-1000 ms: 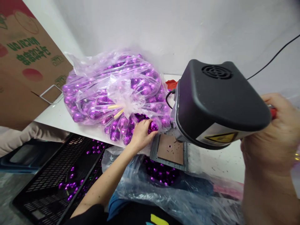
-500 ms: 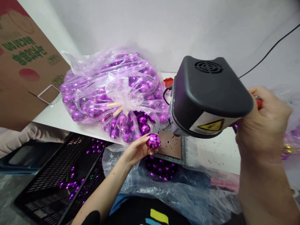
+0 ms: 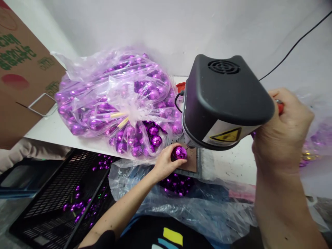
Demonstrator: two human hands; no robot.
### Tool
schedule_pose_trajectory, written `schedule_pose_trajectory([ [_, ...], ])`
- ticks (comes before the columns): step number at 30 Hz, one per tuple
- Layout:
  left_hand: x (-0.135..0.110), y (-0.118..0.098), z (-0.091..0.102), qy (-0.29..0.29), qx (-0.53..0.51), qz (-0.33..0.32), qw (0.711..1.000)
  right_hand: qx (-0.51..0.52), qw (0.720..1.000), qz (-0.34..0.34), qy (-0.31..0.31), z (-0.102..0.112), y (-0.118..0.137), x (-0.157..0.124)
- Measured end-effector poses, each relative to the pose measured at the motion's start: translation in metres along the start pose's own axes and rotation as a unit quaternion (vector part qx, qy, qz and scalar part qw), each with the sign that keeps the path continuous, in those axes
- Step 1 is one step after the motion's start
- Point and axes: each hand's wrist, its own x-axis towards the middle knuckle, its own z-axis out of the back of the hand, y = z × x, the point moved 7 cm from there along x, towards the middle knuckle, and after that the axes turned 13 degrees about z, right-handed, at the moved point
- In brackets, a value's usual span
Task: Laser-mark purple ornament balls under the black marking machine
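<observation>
My left hand [image 3: 168, 160] has thumb and fingers curled round a shiny purple faceted ball [image 3: 179, 152]. It holds the ball over the brown plate [image 3: 191, 162] at the base of a black-housed machine [image 3: 228, 97]. My right hand [image 3: 285, 124] is wrapped round a lever with a red part [image 3: 280, 108] on the machine's right side; most of the lever is hidden. Left of the machine, a clear plastic bag [image 3: 116, 97] full of purple balls lies with its neck gathered, and some balls show at its opening.
Purple pieces lie in a black crate [image 3: 38, 204] at lower left. More purple balls [image 3: 177, 185] rest in clear plastic sheeting [image 3: 207, 211] at my lap. A cardboard box [image 3: 23, 76] stands at left, and a black cable [image 3: 298, 43] runs along the wall.
My left hand has moved right with the purple ball, from the brown plate's left edge to over it. My right hand stays on the lever. The whole view has shifted slightly.
</observation>
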Motion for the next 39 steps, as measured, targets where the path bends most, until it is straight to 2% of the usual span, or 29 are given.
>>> schedule_pose_trajectory([
  [6,0.004,-0.016,-0.008,-0.038,0.129,-0.062,0.989,-0.007,1.0,0.005,0.01,0.001,0.002,0.001],
  [10,0.003,-0.025,-0.009,-0.005,0.167,-0.091,0.982,-0.006,1.0,0.013,0.016,0.001,0.004,0.002],
  [14,0.01,-0.022,-0.007,0.008,0.148,-0.079,0.986,-0.008,1.0,0.019,0.014,0.002,0.004,0.003],
  [19,0.021,-0.007,-0.002,0.003,0.07,-0.023,0.997,-0.005,1.0,0.021,0.01,0.003,0.003,0.002],
  [24,0.022,0.009,0.009,-0.008,0.01,0.002,1.0,-0.002,1.0,0.029,-0.003,0.002,0.002,0.001],
  [27,0.02,0.015,0.01,0.014,0.002,0.005,1.0,0.0,1.0,0.025,0.002,0.001,0.002,0.001],
  [31,0.018,0.011,0.007,0.043,0.01,-0.006,0.999,-0.006,1.0,0.031,0.0,0.002,0.003,0.001],
  [39,0.013,-0.012,-0.002,0.041,0.096,-0.062,0.993,-0.018,1.0,0.019,0.012,0.004,0.004,0.002],
])
